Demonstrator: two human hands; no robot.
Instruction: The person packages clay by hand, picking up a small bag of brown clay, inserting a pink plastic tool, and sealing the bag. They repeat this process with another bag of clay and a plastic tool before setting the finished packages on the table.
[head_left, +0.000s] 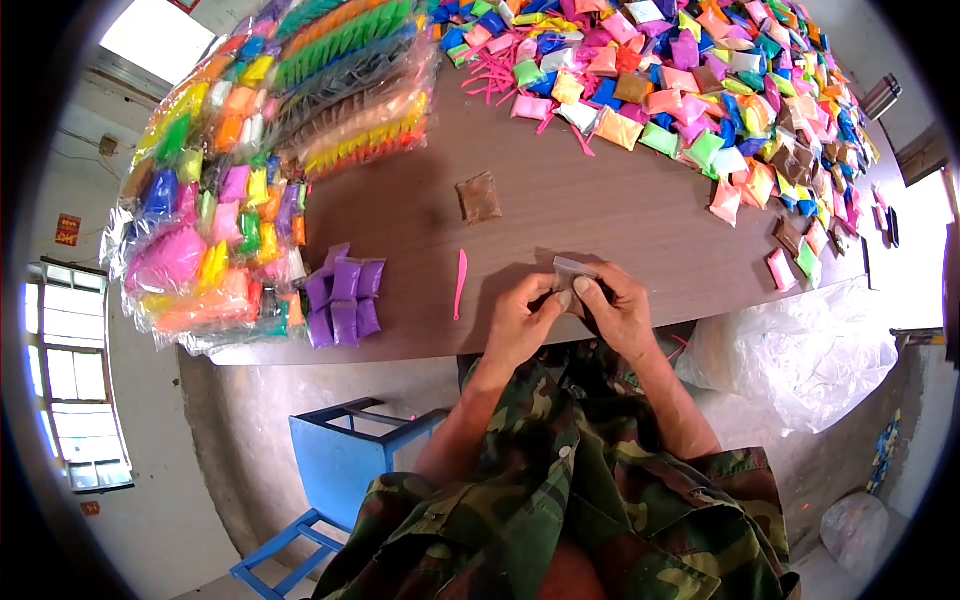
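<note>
Near the table's front edge, my left hand (pixel 524 315) and my right hand (pixel 617 308) are close together, both pinching a small clear plastic bag (pixel 572 268). Its top edge sticks up between my thumbs and fingers; the lower part, which looks brownish, is mostly hidden. Left of my hands a pink plastic knife (pixel 460 285) lies flat on the table (pixel 390 220). Farther back rests a brown packet (pixel 479 198). A cluster of purple packets (pixel 345 297) sits near the front edge at the left.
Large clear bags of coloured packets (pixel 225 220) fill the table's left side. A heap of loose coloured packets (pixel 690 100) covers the back right, with pink plastic strips (pixel 492 72) beside it. Below stand a blue chair (pixel 345 460) and a clear plastic sack (pixel 800 350).
</note>
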